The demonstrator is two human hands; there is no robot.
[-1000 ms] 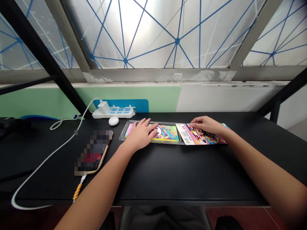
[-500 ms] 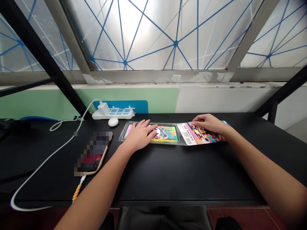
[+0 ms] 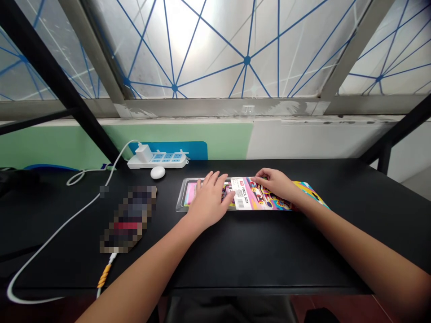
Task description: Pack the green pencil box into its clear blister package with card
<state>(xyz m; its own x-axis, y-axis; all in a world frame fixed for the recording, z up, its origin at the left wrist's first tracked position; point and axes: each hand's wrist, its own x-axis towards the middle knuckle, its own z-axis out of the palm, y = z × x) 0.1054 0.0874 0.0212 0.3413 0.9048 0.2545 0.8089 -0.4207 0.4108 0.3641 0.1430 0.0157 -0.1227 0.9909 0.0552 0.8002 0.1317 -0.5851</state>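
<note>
A clear plastic blister tray [image 3: 182, 196] lies on the black desk with a colourful pencil box [image 3: 191, 193] inside it. My left hand [image 3: 210, 197] rests flat on top, fingers spread, hiding much of the box. To its right is a brightly printed cardboard insert [image 3: 256, 197] marked "PENCIL BOX", with a white barcode label. The insert's left end overlaps the right part of the tray. With curled fingers, my right hand [image 3: 274, 181] grips the insert near its far edge; its fingertips are partly hidden.
On the left, a phone [image 3: 129, 220] with a blurred screen lies on a white charging cable [image 3: 60, 229]. Behind it are a white oval object [image 3: 158, 172] and a power strip [image 3: 158, 159] against the wall. Black frame bars [image 3: 63, 85] rise at both sides.
My right hand has drawn the insert leftward, so it covers more of the tray. My left hand and the tray have shifted slightly right and nearer to me.
</note>
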